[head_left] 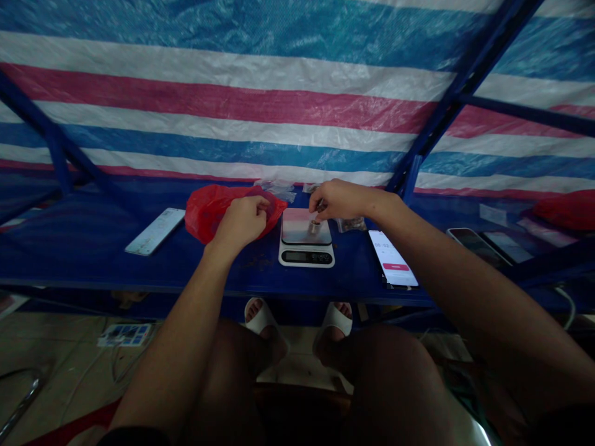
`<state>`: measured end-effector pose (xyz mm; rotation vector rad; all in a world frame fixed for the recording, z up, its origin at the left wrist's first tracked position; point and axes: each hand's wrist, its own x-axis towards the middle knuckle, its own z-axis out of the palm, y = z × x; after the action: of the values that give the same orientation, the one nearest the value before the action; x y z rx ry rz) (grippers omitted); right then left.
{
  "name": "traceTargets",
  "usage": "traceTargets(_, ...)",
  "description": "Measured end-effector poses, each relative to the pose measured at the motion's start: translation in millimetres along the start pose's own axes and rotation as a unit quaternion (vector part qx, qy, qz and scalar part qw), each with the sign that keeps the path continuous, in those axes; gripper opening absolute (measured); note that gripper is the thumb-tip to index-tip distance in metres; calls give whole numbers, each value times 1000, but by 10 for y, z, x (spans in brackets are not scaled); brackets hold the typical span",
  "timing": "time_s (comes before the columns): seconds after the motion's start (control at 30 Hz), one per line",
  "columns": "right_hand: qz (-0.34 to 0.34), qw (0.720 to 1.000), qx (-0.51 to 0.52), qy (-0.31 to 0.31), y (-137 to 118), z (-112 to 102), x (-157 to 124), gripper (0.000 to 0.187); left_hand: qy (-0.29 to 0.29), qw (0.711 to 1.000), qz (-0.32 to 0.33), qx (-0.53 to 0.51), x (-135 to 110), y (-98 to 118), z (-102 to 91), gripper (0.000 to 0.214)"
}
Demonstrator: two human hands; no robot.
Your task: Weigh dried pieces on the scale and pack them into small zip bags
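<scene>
A white kitchen scale (pixel 307 257) with a shiny metal plate stands on the blue shelf in front of me. On its plate sits a small ring-like metal piece (pixel 315 228). My right hand (pixel 338 199) is over the plate with its fingers pinched, the tips just above that piece. Something small and metallic shows between these fingers; its kind is unclear. Left of the scale lies a crumpled red plastic bag (pixel 199 214). My left hand (pixel 246 218) is closed on the bag's near right side, the fingers curled and partly hidden.
A phone with a lit timer screen (pixel 393 260) lies right of the scale, a pale phone (pixel 155 231) at left. Clear bags (pixel 276 188) and a bag of small parts (pixel 351 225) are behind and beside the scale. Blue metal posts (pixel 409 170) frame the shelf.
</scene>
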<state>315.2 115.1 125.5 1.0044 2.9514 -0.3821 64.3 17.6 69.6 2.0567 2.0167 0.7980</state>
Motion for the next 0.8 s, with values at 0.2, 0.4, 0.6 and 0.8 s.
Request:
traceTargets(0.2, -7, 999, 39, 10, 31, 49, -6, 23, -3, 1000, -6, -3, 2, 6, 0, 44)
traceTargets(0.4, -13, 999, 46, 18, 22, 46, -9, 20, -5, 1000, 0, 8, 2, -37, 31, 45)
traceTargets(0.6, -23, 998, 57, 21, -10, 44, -20, 22, -6, 1000, -1, 12, 9, -68, 58, 45)
traceTargets(0.8, -21, 996, 61, 56, 21, -20, -96, 27, -26, 998, -19, 56, 0, -118, 62, 44)
